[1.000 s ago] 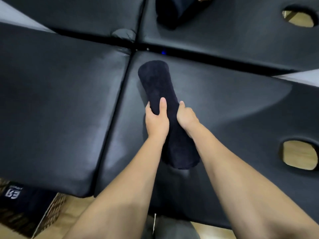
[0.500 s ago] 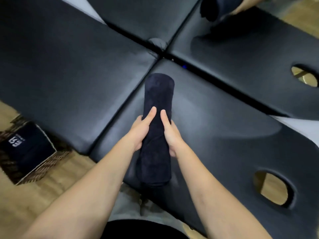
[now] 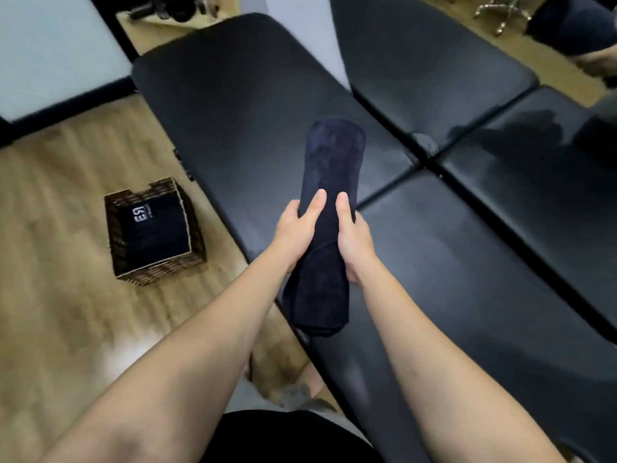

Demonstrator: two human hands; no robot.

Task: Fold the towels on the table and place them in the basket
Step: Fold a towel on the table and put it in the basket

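The rolled dark navy towel point(image 3: 329, 225) sits lengthwise between your two hands, held above the near edge of the black padded worktop point(image 3: 467, 269), its far end pointing away from you and its near end hanging just past the worktop's edge toward your body. Your left hand point(image 3: 295, 233) grips the roll from its left side, thumb laid along the top and the fingers point(image 3: 293, 208) curled under and around it. Your right hand point(image 3: 354, 240) grips it from the right side at about the same height, thumb on top beside the left thumb, the rest wrapped round the far side where you cannot see them. Both hands hold the roll near its middle, almost touching each other. The worktop is made of several black cushioned sections meeting at a seam just beyond the towel's far end. Down on the wooden floor point(image 3: 50, 228) to your left stands the woven wicker basket point(image 3: 197, 242), well apart from the towel, with a dark folded towel bearing a white logo point(image 3: 153, 228) already lying inside it. The picture is somewhat blurred throughout.
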